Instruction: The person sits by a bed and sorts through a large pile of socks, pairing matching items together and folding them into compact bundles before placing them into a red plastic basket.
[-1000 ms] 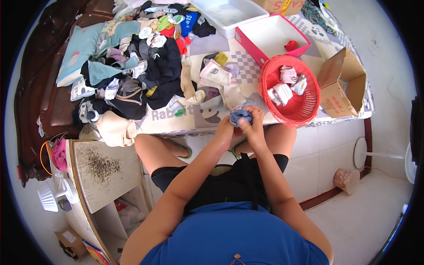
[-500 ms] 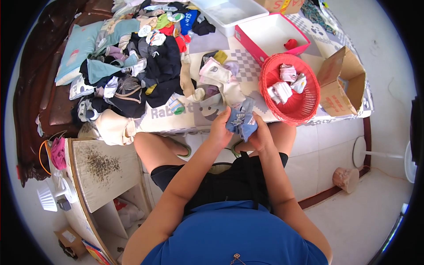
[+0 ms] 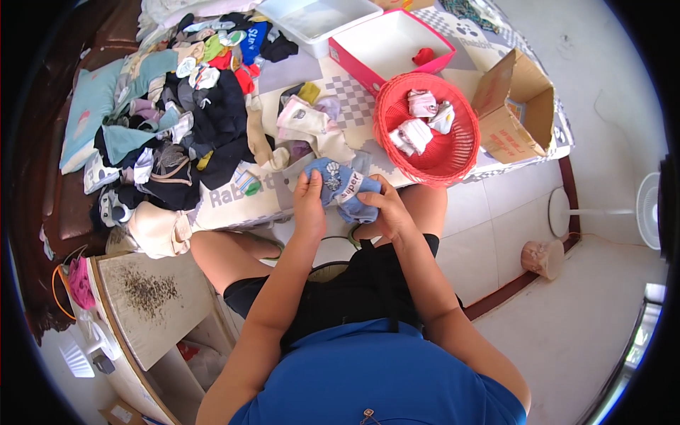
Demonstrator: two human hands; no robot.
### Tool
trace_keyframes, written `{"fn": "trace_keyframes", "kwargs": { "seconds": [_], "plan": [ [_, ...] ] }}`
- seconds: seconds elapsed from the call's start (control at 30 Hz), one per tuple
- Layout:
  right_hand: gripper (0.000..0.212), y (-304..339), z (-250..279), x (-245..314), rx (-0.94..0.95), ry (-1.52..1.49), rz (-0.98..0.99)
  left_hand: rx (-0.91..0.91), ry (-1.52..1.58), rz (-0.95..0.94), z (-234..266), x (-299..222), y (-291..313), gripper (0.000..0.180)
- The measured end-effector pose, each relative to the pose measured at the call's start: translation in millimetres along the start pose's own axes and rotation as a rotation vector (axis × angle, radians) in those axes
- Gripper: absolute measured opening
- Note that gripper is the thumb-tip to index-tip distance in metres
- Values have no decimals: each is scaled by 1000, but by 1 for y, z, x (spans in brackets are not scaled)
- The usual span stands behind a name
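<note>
Above my lap, at the bed's near edge, I hold a blue sock (image 3: 333, 177) with a white lettered band and a grey pattern. My left hand (image 3: 309, 202) pinches its left end; my right hand (image 3: 389, 209) grips the bunched right end, thumb on top. Whether a second sock is in the bundle I cannot tell. Just beyond lie loose pale socks (image 3: 301, 119) and a beige sock (image 3: 261, 138). To the right, a red woven basket (image 3: 462, 138) holds several rolled white and pink socks (image 3: 412, 136).
A large heap of clothes (image 3: 219, 106) covers the bed's left side. Behind the basket stand a pink-edged box (image 3: 368, 42) with a red item (image 3: 423, 56) and a white bin (image 3: 319, 21). An open cardboard box (image 3: 513, 106) is at right, a wooden cabinet (image 3: 152, 297) at lower left.
The blue sock has been spread out and turned, so its lettered band now shows. My hands have moved farther apart. The whole view has shifted, with the bed's things now farther left.
</note>
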State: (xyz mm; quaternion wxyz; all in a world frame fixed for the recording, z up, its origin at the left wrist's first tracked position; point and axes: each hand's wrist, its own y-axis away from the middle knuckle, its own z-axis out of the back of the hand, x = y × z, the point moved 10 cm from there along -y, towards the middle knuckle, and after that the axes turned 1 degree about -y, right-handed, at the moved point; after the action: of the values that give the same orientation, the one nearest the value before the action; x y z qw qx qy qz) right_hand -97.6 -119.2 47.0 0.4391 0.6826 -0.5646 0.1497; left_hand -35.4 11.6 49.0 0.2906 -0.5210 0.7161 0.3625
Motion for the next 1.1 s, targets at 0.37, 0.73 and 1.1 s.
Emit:
{"fn": "trace_keyframes", "kwargs": {
  "seconds": [0.37,0.73,1.1],
  "plan": [
    [39,0,14,47,28,-98,154,20,6,-90,-7,-25,-6,26],
    [29,10,26,80,-30,-16,265,83,-100,-72,-8,-23,-11,33],
    [21,9,93,145,-468,-86,683,131,-1211,-219,-8,-10,-30,64]
  ]
}}
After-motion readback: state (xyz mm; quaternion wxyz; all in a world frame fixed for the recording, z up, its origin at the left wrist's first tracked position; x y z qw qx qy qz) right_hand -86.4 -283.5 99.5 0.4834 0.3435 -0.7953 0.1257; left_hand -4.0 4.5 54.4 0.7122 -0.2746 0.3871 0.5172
